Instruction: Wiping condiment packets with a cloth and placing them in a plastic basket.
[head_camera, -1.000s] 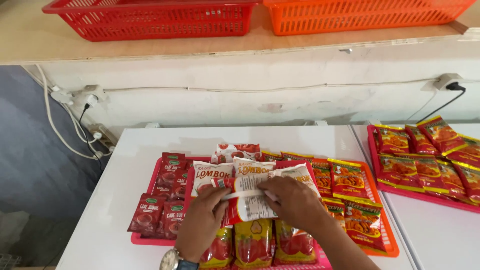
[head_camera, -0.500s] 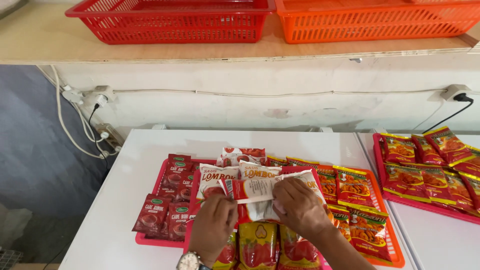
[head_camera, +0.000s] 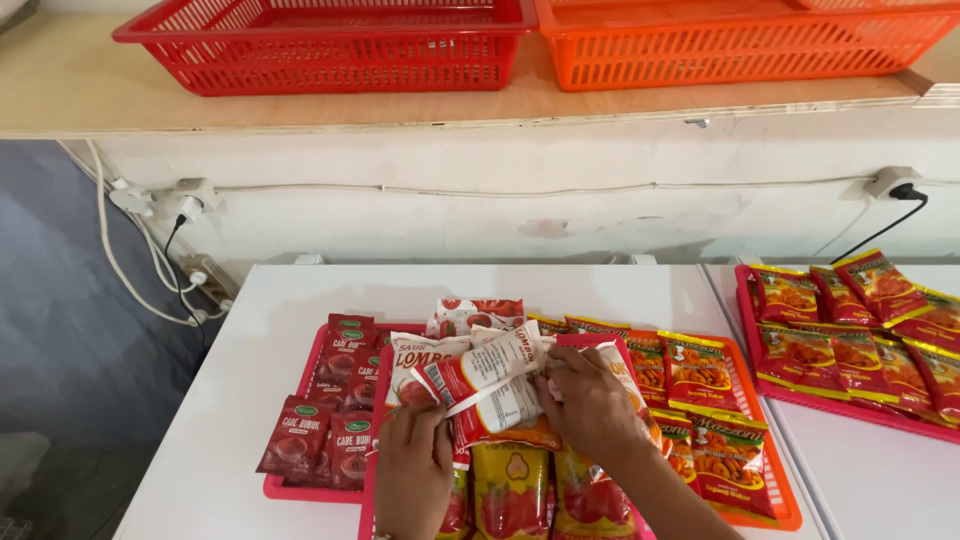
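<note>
Both hands were closed on a loose fan of white-and-red sauce sachets (head_camera: 487, 385): my left hand (head_camera: 412, 470) pinched the lower left corner of the bundle between thumb and fingers, and my right hand (head_camera: 590, 400) lay over its right end, fingers curled down on the top sachet. The bundle hung just above the pink tray (head_camera: 285, 487), over the yellow-and-red pouches (head_camera: 510, 490) lying in the tray's near part. Left of the bundle, in the same tray, sat the small dark red chili powder packets (head_camera: 325, 420); right of it, in the adjoining orange tray (head_camera: 775, 515), lay the red-and-yellow seasoning packets (head_camera: 700, 370). As I judged it, the risk was in the fan itself: the sachets were slick and overlapped unevenly, held only at their ends, so a middle one could slide out and drop among the pouches below. My left pinch covered only a corner, and any twist would have let the stack splay. A sweep of my right wrist could also have nudged the seasoning packets out of their rows.
</note>
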